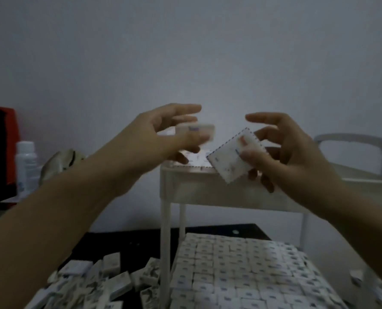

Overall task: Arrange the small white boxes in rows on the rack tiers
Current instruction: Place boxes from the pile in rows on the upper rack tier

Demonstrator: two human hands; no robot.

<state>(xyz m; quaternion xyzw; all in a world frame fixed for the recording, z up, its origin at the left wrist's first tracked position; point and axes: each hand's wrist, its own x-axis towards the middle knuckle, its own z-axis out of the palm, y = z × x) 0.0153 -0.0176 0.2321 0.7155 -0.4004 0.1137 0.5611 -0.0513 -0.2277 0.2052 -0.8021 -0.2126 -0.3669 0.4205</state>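
Through the head camera, both hands hang over the rack's top tier (207,190). The left hand (163,134) pinches a blurred box (196,130) between thumb and fingers, with the index finger stretched above it. The right hand (283,150) pinches a tilted box (228,161) with its thumb on the face. The lower tier (241,275) is packed in rows, and a loose pile (96,279) lies beside it. I'd level each box and seat them 1 at a time, flush with the row.
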